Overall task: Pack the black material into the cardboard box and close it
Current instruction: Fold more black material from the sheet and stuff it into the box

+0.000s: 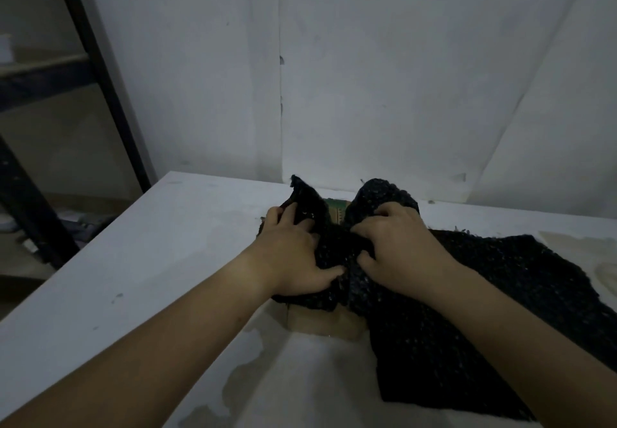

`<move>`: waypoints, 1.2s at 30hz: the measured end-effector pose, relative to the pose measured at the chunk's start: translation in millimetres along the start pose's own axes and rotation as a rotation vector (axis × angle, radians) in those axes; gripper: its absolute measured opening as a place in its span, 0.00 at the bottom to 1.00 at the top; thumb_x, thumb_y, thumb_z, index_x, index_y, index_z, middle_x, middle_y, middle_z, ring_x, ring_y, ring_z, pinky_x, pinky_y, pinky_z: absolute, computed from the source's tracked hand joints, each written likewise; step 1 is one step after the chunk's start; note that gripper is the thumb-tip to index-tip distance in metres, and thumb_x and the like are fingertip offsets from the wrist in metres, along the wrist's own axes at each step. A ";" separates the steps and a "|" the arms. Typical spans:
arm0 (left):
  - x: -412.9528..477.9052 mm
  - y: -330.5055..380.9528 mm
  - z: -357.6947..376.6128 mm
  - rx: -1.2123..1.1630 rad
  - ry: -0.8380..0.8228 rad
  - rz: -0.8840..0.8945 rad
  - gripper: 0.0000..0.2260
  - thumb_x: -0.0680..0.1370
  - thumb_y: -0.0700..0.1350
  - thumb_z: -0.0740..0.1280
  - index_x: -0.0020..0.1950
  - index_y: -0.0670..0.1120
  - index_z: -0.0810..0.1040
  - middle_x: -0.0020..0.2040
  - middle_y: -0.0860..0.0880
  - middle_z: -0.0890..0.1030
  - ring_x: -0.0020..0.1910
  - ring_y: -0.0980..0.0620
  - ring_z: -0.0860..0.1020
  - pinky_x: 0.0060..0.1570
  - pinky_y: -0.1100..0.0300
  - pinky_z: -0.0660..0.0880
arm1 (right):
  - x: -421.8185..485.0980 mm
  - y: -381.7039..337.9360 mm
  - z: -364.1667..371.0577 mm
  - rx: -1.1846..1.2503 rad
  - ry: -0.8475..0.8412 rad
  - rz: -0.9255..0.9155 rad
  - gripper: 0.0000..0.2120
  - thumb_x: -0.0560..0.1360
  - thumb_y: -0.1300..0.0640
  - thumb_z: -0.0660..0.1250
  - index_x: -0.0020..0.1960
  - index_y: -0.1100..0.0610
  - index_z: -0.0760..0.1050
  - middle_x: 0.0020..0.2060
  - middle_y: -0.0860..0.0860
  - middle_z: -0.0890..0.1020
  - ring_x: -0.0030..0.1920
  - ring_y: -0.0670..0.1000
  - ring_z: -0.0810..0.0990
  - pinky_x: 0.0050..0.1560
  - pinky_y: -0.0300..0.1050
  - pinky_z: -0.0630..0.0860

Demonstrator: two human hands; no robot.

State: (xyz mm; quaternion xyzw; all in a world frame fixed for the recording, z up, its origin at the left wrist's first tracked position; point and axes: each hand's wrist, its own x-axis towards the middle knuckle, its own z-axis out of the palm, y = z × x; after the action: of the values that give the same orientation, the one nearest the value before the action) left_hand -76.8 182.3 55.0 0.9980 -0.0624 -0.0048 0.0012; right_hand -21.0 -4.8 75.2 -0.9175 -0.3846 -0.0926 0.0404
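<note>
The black material [484, 280] looks soft, limp and light, a coarse knit that should bunch readily and snag more than slip (nothing fragile about it). It is best taken in gathered handfuls near the middle, with the loose spread fed in afterwards. It is dark and nubbly with faint flecks, heaped over the cardboard box [320, 324] and trailing right across the white table [150, 260]. Little of the box shows: a brown wall in front. The left hand [293, 254] and right hand [400, 247] both press down, fingers clenched on the bunched cloth.
</note>
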 end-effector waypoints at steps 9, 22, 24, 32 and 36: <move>-14.1 1.4 5.9 -0.185 0.398 0.020 0.24 0.71 0.68 0.56 0.53 0.52 0.76 0.52 0.55 0.73 0.59 0.51 0.72 0.63 0.54 0.61 | 22.0 -7.3 -2.8 -0.093 -0.526 0.102 0.22 0.79 0.43 0.52 0.56 0.54 0.79 0.68 0.54 0.73 0.78 0.57 0.47 0.75 0.60 0.35; -19.9 3.9 -2.9 -0.244 0.393 -0.107 0.37 0.67 0.68 0.65 0.73 0.53 0.70 0.68 0.55 0.72 0.65 0.51 0.70 0.64 0.52 0.65 | -3.7 27.3 -8.0 0.194 0.106 0.194 0.28 0.71 0.42 0.70 0.68 0.49 0.73 0.61 0.48 0.79 0.59 0.52 0.77 0.57 0.48 0.75; -19.5 3.3 -4.4 -0.180 0.407 -0.070 0.26 0.68 0.67 0.62 0.62 0.56 0.77 0.58 0.59 0.77 0.59 0.52 0.71 0.59 0.54 0.62 | -5.2 22.5 -5.9 0.165 0.134 0.105 0.20 0.72 0.46 0.70 0.63 0.48 0.78 0.57 0.46 0.82 0.56 0.51 0.79 0.53 0.46 0.75; 1.5 -1.5 -15.9 -0.095 -0.005 -0.063 0.21 0.67 0.68 0.58 0.42 0.54 0.80 0.50 0.53 0.79 0.67 0.49 0.64 0.68 0.47 0.46 | 11.1 2.9 -11.1 -0.066 -0.191 0.033 0.21 0.73 0.46 0.64 0.66 0.46 0.76 0.68 0.55 0.74 0.78 0.55 0.54 0.77 0.54 0.49; 16.3 4.3 -24.4 0.002 -0.163 -0.088 0.19 0.73 0.64 0.60 0.37 0.50 0.76 0.39 0.50 0.77 0.57 0.47 0.70 0.69 0.46 0.51 | 33.9 -5.4 -7.3 -0.114 -0.518 0.083 0.19 0.75 0.46 0.62 0.62 0.52 0.76 0.71 0.57 0.69 0.79 0.57 0.48 0.76 0.59 0.41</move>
State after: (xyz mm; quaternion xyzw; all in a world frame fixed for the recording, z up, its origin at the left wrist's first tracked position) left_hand -60.9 176.1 79.3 0.9961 -0.0184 -0.0858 -0.0049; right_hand -2.6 21.6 89.2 -0.9264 -0.3384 0.1254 -0.1073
